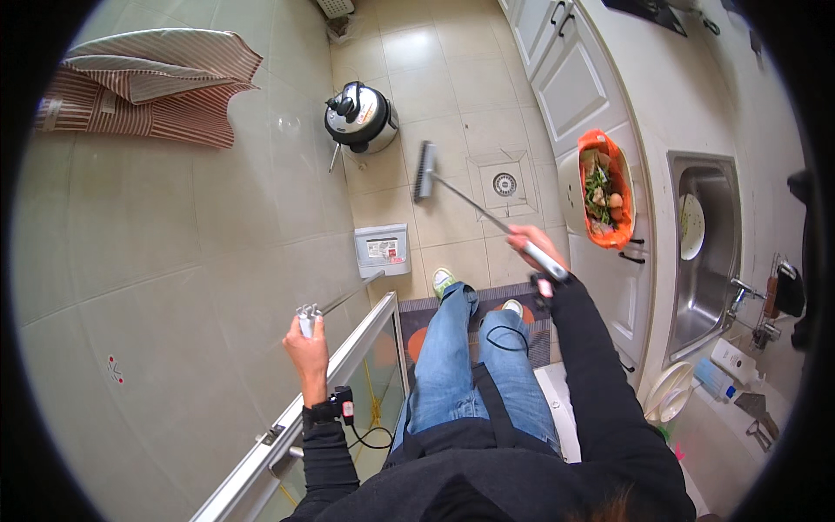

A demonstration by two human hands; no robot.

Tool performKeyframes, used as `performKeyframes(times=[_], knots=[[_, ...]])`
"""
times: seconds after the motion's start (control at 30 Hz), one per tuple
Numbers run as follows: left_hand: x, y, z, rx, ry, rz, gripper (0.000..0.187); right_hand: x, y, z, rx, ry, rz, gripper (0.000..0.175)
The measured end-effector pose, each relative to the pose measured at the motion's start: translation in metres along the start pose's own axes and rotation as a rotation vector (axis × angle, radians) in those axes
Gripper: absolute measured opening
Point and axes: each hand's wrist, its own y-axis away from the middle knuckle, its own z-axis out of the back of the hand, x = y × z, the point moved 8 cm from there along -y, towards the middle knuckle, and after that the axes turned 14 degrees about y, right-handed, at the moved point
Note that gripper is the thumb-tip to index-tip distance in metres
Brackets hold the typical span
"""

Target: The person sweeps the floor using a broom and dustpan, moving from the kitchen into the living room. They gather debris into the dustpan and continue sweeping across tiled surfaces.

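My right hand (536, 246) grips the pale handle of a long-handled broom (470, 202). The grey broom head (425, 172) is over the floor tiles, between the electric pressure cooker and the floor drain (504, 184), its bristles facing left. My left hand (306, 349) is closed around the white top of a dustpan's pole handle. From there the metal pole (352, 292) runs to the grey dustpan (382, 250), which rests on the floor against the wall and bears a printed label. Too little detail shows to tell whether the dustpan holds anything.
An electric pressure cooker (363, 117) stands on the floor by the wall. A bin with an orange liner (607, 243) holding food scraps is at the white cabinets (577, 81). A framed glass door (362, 339) stands at my left; a patterned mat (424, 313) lies underfoot. A plate (692, 226) sits in the sink (685, 313).
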Motion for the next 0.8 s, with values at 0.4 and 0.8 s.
performKeyframes(times=[0.4, 0.8], knots=[[-0.014, -0.073, -0.003, 0.057, -0.081, -0.033, 0.022, 0.063, -0.034, 0.005, -0.106, -0.464, -0.311, 0.008], [0.014, -0.160, -0.006, 0.436, -0.404, 0.258, 0.043, 0.140, -0.259, -0.078, 0.228, -0.991, -0.450, 0.015]])
